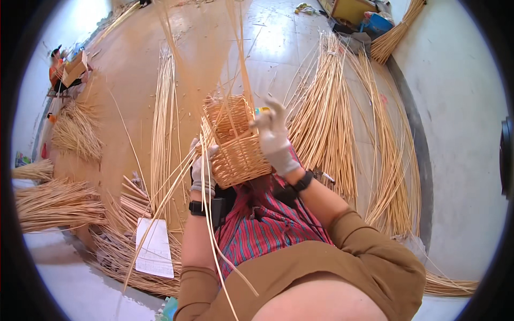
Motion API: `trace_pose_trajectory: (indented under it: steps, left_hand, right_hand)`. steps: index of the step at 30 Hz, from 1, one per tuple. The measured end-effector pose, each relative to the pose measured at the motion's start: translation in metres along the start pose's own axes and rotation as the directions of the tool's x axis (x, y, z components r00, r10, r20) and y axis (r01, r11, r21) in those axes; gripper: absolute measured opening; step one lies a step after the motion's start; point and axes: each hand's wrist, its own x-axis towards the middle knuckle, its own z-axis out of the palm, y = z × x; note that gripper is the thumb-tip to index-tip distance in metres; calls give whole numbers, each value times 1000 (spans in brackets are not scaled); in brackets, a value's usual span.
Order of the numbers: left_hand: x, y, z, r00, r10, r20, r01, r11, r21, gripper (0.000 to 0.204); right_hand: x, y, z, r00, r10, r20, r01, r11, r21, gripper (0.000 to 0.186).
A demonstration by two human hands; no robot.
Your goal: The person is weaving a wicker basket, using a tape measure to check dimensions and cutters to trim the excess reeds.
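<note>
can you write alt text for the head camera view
A wicker basket with long loose strands, gloved left hand at its left side, blurred, open, gloved right hand at its right. Below is striped cloth; bundles of pale canes lie on the floor.

- A wicker workshop, with bundles of canes (pixel 327 120) spread over a smooth floor (pixel 273 45).
- A part-woven basket (pixel 242 162), long ends rising from it, over the worker's lap (pixel 270 219).
- Another person (pixel 55 72) sits farther back, near a plain pale wall (pixel 36 77).
</note>
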Motion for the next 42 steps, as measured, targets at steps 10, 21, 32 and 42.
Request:
trace_pose_trajectory:
  steps: [10, 21, 32, 42]
  left_hand:
    - [-45, -18, 56, 871, 463, 165, -472, 696, 540, 11]
    - [-3, -2, 88, 990, -23, 141, -76, 750, 657, 23]
    - [-68, 6, 8, 964, 249, 95, -187, 378, 907, 54]
    - [-36, -16, -45, 797, 452, 401, -420, -63, 905, 77]
  right_hand:
    - [-12, 0, -75, 889, 360, -283, -370, 929, 17, 20]
    - [30, 26, -65, 835, 508, -211, -515, 857, 25, 26]
    - [-19, -15, 77, 986, 158, 58, -116, 889, -444, 73]
    - [38, 23, 113, 621, 691, -369, -776, 475, -416, 78]
